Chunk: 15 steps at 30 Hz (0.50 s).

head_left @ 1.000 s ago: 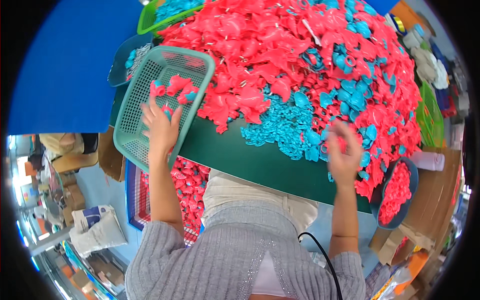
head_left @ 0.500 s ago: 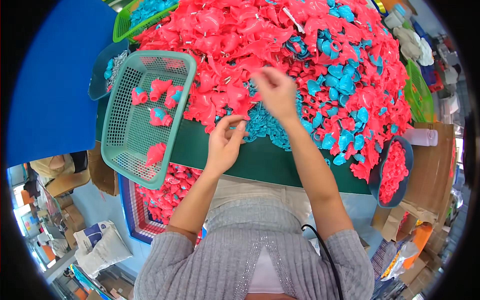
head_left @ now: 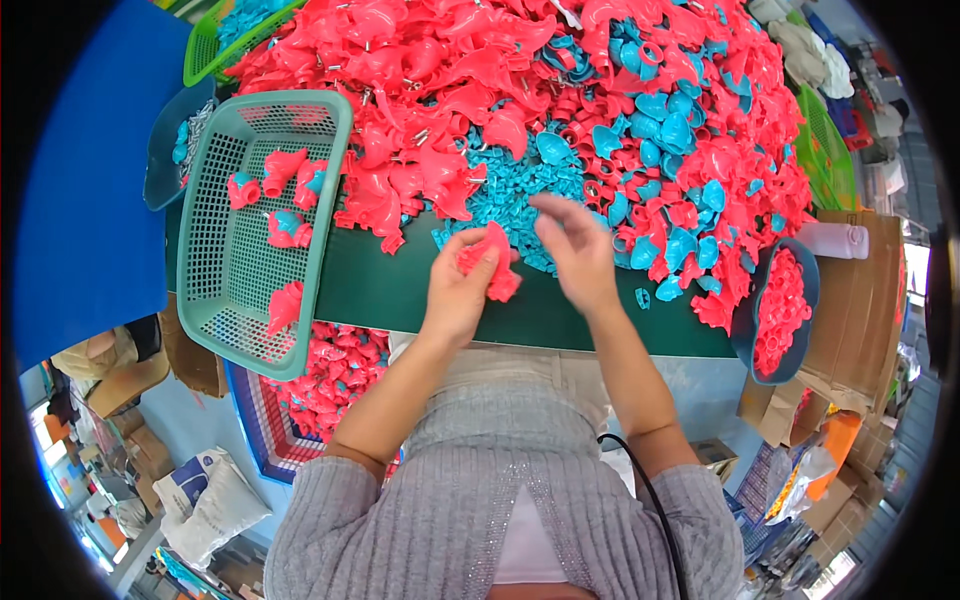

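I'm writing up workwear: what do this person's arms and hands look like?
The grey ribbed-knit left sleeve and right sleeve end near the elbows, leaving the forearms bare. The left hand and right hand show no gloves or watch. A black cable runs beside the right sleeve.

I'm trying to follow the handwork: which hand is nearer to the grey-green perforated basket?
Left. The left hand, holding a pink plastic piece, is right of the grey-green perforated basket, not touching it; the right hand is farther right, beyond the left.
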{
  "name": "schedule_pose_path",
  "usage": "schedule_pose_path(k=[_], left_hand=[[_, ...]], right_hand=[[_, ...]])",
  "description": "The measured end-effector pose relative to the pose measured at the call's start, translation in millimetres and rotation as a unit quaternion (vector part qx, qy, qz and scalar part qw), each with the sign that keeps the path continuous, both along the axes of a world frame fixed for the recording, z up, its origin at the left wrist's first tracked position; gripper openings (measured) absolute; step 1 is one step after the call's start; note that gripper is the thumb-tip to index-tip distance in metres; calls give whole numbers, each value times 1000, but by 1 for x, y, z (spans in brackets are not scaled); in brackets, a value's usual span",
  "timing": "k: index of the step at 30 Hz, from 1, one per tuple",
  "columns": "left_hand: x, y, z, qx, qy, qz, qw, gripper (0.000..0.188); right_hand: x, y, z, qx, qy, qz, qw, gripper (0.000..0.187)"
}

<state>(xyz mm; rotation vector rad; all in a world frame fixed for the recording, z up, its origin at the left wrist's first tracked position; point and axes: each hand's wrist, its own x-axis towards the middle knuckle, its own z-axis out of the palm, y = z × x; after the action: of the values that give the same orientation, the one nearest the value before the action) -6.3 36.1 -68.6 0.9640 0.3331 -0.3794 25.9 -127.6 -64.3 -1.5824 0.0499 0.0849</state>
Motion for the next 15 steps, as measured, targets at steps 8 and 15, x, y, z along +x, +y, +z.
schedule_pose_path(k=[8,15], left_hand=[[3,5,-3,56,-9,-12,998,23],[-1,8,2,24,81,21,996,25]], right_hand=[[76,9,-23,-452,-273,119,841,18],[65,-12,-21,-410,-261,38,873,12]])
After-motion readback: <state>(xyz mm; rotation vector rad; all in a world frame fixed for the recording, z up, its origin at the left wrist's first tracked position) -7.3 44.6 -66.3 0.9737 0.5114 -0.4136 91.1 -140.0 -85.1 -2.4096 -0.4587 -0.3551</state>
